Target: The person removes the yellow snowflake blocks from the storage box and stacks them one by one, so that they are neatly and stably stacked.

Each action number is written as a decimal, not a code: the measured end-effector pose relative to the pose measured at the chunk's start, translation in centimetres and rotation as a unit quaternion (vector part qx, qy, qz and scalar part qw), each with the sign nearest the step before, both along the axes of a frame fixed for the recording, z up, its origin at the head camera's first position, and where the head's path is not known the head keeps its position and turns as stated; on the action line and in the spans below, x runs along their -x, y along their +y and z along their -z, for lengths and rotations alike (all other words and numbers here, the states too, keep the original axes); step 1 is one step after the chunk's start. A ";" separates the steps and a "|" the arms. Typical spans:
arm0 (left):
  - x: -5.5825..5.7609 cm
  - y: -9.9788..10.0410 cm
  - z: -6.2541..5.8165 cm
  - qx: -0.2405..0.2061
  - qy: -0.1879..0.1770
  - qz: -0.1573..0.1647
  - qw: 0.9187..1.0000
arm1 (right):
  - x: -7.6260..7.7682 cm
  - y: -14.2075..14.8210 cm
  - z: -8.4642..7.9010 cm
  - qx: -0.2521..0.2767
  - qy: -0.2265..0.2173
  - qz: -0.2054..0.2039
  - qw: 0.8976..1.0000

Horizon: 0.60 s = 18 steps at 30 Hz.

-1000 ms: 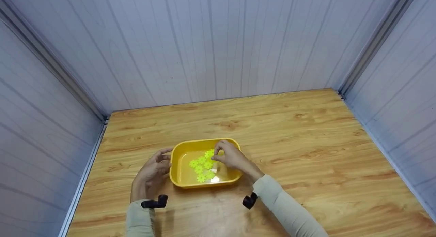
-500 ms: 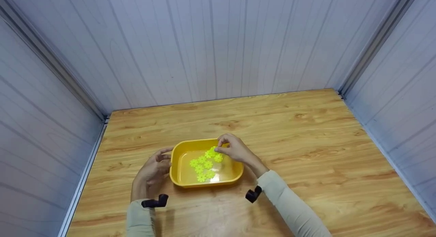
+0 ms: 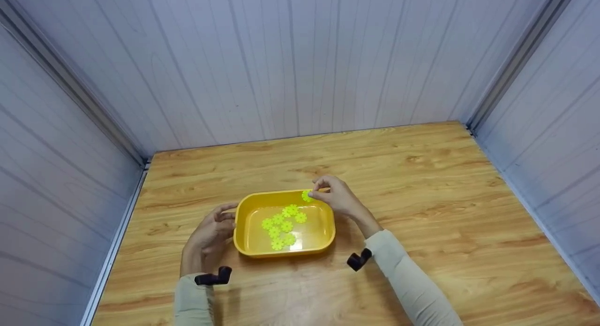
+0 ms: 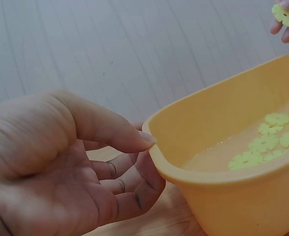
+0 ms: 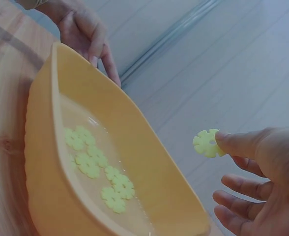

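A yellow plastic basin point(image 3: 248, 250) stands on the wooden table, with several flat, notched, flower-shaped yellow discs point(image 3: 286, 227) lying on its floor. My left hand point(image 4: 75, 157) pinches the basin's left rim, thumb on top and fingers curled beneath the edge. Between thumb and forefinger, my right hand point(image 3: 340, 197) pinches one notched yellow disc point(image 5: 207, 143) by its edge. That hand is over the basin's far right corner, and the disc is raised above the others. In the right wrist view its remaining fingers are loosely bent.
The wood-grain table point(image 3: 412, 213) extends around the basin on every side. A pale panelled wall point(image 3: 300, 63) rises behind it, with more panels at left and right. A dark wrist-camera mount point(image 3: 359, 260) sits at each sleeve.
My right hand has lifted a notched disc from the pile and carried it up, away and to the right, toward the far rim. The left hand stays at the basin's rim.
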<state>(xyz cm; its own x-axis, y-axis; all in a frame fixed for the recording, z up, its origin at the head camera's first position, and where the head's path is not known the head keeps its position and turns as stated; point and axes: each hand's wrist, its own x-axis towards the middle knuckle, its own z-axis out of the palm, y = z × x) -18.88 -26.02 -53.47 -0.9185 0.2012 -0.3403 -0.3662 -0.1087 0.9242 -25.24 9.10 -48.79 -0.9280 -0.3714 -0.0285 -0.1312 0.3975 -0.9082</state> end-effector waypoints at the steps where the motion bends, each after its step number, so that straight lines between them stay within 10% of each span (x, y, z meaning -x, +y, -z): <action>1: 0.0 0.0 0.0 0.003 0.004 0.003 1.000 | 0.1 0.2 -0.1 -0.002 -0.004 0.005 1.000; 18: 0.0 0.0 -0.2 -0.016 -0.001 0.003 1.000 | 1.2 4.8 -0.4 -0.001 -0.009 0.043 0.999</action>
<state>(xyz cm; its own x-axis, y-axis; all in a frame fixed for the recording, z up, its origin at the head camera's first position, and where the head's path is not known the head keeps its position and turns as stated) -18.87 -26.06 -53.31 -0.9165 0.2178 -0.3357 -0.3691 -0.1360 0.9194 -26.49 13.87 -48.35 -0.9559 -0.2901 -0.0457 -0.0806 0.4086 -0.9091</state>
